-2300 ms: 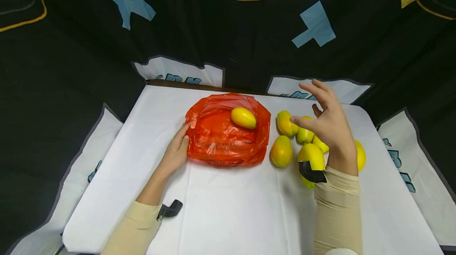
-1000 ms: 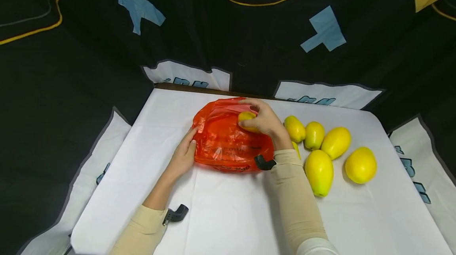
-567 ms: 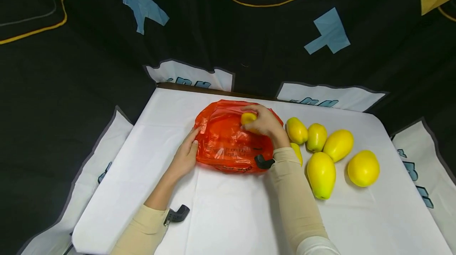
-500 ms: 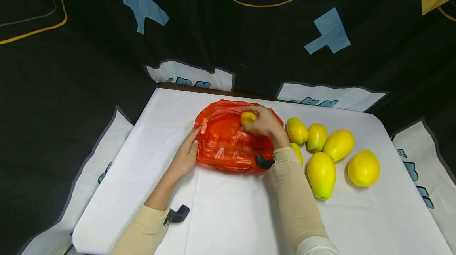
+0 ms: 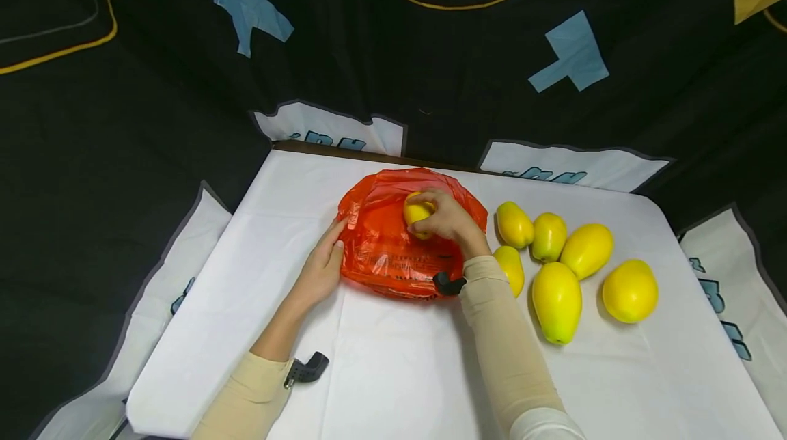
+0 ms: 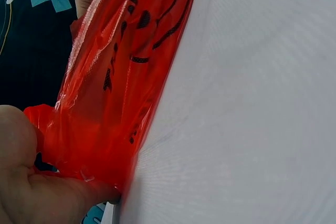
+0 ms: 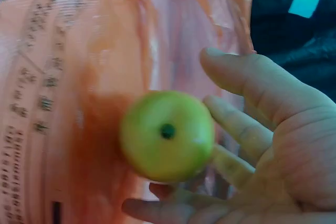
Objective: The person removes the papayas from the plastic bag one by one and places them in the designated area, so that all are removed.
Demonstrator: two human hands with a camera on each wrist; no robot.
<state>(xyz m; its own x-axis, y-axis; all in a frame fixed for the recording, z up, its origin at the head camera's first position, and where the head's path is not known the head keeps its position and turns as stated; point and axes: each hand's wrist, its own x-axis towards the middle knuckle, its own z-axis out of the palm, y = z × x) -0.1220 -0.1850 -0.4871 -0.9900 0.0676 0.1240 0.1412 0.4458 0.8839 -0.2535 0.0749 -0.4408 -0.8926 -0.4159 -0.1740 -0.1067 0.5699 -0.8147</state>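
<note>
A red plastic bag (image 5: pixel 393 255) lies mouth up on the white table (image 5: pixel 381 372). My left hand (image 5: pixel 320 266) grips the bag's left edge. In the left wrist view its thumb (image 6: pixel 68 198) presses on the red film. Inside the mouth my right hand (image 5: pixel 445 220) holds a mango-like yellow fruit (image 5: pixel 417 214) with thumb and fingers round it. The right wrist view shows this fruit (image 7: pixel 165 135) end on, greenish yellow with a dark spot. Fingers lie close behind and below it. The bag's floor is partly hidden.
Several more yellow fruits stand or lie to the right of the bag, among them a large one (image 5: pixel 556 303), a round one (image 5: pixel 630 291) and a smaller one (image 5: pixel 509 269) beside my right sleeve. A black curtain (image 5: pixel 399 71) hangs behind the table.
My right hand came from above the loose fruits into the bag and took hold of the fruit there. Over the last half second both shifted slightly left. The left hand kept its grip.
</note>
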